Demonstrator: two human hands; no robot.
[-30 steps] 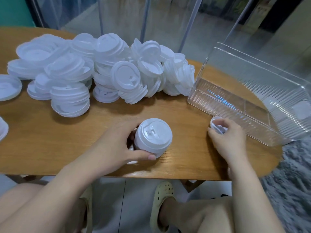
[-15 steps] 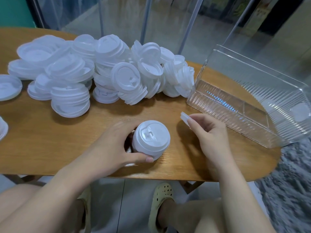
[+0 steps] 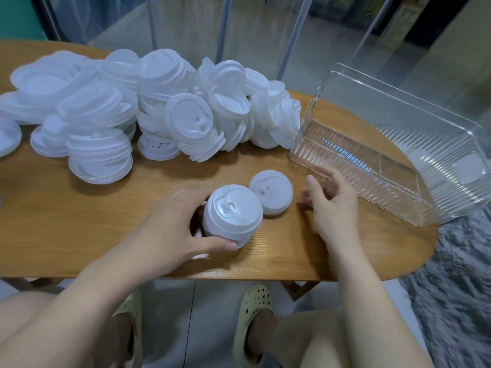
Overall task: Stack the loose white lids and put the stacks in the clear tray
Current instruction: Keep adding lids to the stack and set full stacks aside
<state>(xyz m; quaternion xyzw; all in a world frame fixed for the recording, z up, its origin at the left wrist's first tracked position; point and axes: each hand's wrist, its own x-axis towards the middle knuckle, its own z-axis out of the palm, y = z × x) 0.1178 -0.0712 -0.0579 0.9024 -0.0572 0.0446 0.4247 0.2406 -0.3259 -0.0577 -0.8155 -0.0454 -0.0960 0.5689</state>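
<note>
Only one white lid (image 3: pixel 468 170) inside the clear tray (image 3: pixel 353 181)

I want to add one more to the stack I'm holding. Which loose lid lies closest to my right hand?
The single lid lying flat on the table between the held stack and your right hand; the others sit heaped farther back.

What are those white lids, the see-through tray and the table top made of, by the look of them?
White lids: likely thin moulded plastic, matte and slightly translucent, with embossed sip tabs. Clear tray: looks like hard transparent plastic, perhaps acrylic; its ribbed walls catch glints and the table shows through. Table: wood or wood veneer, by the visible grain, with a smooth satin finish; which one cannot be told.
</note>
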